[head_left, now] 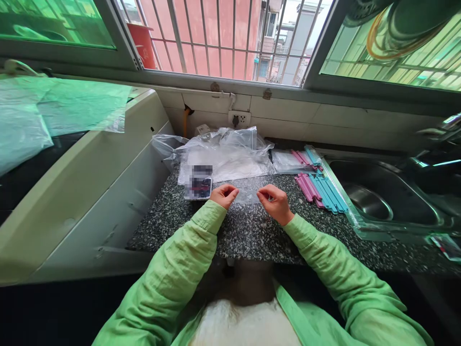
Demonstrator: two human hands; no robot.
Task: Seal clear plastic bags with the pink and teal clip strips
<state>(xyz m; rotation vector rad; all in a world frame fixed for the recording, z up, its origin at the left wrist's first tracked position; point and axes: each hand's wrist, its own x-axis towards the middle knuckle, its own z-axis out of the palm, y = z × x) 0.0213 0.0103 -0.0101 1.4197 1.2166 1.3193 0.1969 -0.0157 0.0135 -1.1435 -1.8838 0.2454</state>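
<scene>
Just in front of the plastic pile (230, 156), a thin clear bag (248, 196) spans the gap between two hands over the speckled surface (245, 235): the left hand (224, 196) pinches its left edge with closed fingers, and the right hand (275, 202) nips the right edge likewise. A blurred item (199, 182) sits at the pile's front left, while pink strips (308, 187) and blue strips (327, 193) lie to the pile's right.

speckled countertop (248, 238) | heaped clear plastic (226, 161) | pink strips (307, 186) beside blue strips (327, 193)
</scene>
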